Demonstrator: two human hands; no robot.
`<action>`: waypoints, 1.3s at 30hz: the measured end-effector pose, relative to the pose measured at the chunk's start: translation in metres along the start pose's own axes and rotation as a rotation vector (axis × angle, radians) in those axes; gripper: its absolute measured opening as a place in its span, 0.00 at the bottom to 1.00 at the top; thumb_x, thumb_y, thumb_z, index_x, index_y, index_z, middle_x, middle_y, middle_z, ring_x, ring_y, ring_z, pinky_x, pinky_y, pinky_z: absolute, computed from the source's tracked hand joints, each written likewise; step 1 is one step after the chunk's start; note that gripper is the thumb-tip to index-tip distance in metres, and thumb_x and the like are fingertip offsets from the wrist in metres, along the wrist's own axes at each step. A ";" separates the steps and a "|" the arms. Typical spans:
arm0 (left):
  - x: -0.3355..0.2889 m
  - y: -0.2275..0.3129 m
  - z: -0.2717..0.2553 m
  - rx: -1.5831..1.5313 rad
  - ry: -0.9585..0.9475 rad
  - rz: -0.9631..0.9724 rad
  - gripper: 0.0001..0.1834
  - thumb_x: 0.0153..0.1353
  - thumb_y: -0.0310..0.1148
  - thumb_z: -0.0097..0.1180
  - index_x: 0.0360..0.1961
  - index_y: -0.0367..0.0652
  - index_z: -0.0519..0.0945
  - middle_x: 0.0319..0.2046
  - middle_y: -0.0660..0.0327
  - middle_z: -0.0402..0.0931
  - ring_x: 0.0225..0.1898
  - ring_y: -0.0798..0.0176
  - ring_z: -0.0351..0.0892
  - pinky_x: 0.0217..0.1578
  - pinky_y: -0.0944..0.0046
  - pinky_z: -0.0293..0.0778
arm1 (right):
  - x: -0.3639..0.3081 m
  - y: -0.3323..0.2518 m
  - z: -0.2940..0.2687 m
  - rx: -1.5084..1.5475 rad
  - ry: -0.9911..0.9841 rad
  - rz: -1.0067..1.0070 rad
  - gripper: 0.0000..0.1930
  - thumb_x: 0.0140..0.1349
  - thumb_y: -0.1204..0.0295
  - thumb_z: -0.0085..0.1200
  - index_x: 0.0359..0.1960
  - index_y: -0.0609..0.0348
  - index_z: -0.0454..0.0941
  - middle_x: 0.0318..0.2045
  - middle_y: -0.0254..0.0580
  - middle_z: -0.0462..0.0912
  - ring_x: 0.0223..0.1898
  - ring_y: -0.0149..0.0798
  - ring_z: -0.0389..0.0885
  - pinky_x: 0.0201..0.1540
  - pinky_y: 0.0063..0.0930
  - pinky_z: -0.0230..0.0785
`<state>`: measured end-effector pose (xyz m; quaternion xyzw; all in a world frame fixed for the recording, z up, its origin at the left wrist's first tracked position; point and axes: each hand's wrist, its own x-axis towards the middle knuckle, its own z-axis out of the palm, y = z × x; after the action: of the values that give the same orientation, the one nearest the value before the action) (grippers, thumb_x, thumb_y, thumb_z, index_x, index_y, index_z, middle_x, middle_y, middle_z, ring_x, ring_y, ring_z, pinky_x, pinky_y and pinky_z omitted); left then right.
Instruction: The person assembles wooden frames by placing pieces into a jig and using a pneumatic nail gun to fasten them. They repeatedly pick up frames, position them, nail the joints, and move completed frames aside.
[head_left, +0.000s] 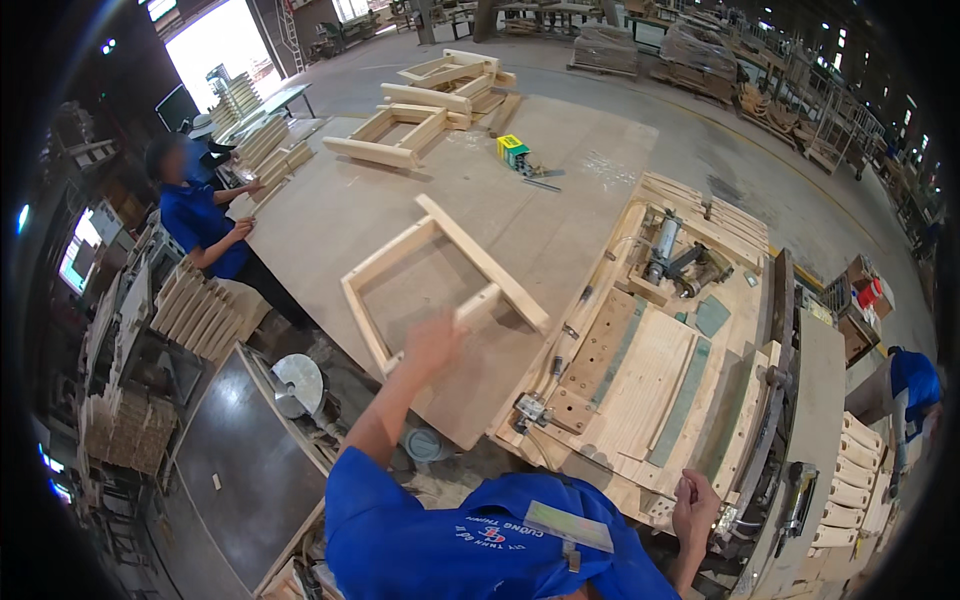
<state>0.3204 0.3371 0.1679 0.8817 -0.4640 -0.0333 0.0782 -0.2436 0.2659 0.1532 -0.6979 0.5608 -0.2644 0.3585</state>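
A pale wooden frame lies on the big brown tabletop in front of me, with one rail longer than the others. My left hand is over the frame's near crossbar and hides its middle; motion smears the fingers, so I cannot see whether they grip it. At the lower right, my right hand has its fingers curled, beside the near corner of a wooden clamping jig. What those fingers hold, if anything, is hidden. Green strips line the jig, and a metal cylinder sits at its far end.
Further wooden frames lie at the table's far end, near a green and yellow box. A co-worker in blue stands at the table's left edge. A dark-topped table is at lower left. Another person bends at far right.
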 end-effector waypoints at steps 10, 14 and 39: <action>0.110 -0.130 -0.063 0.234 0.710 -0.175 0.19 0.70 0.39 0.62 0.58 0.43 0.82 0.53 0.50 0.82 0.55 0.44 0.80 0.56 0.44 0.76 | -0.033 0.002 0.027 -0.024 0.018 0.040 0.10 0.70 0.78 0.61 0.50 0.67 0.86 0.27 0.41 0.83 0.26 0.29 0.78 0.30 0.27 0.71; 0.112 -0.042 -0.026 0.010 0.674 0.063 0.20 0.68 0.39 0.63 0.58 0.41 0.83 0.52 0.48 0.83 0.57 0.42 0.80 0.59 0.41 0.74 | -0.058 0.002 0.037 -0.045 -0.009 0.111 0.12 0.70 0.77 0.61 0.52 0.68 0.85 0.28 0.44 0.83 0.27 0.31 0.79 0.32 0.28 0.72; -0.255 0.391 0.094 -0.666 -0.537 1.328 0.10 0.72 0.29 0.63 0.48 0.33 0.86 0.41 0.48 0.87 0.43 0.48 0.87 0.48 0.54 0.80 | -0.502 0.170 -0.241 -0.848 0.788 1.234 0.21 0.67 0.70 0.58 0.62 0.54 0.79 0.56 0.50 0.84 0.59 0.57 0.83 0.62 0.52 0.76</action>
<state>-0.1542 0.3191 0.1380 0.3124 -0.8619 -0.3285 0.2270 -0.6460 0.6853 0.1796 -0.1987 0.9771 -0.0126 -0.0752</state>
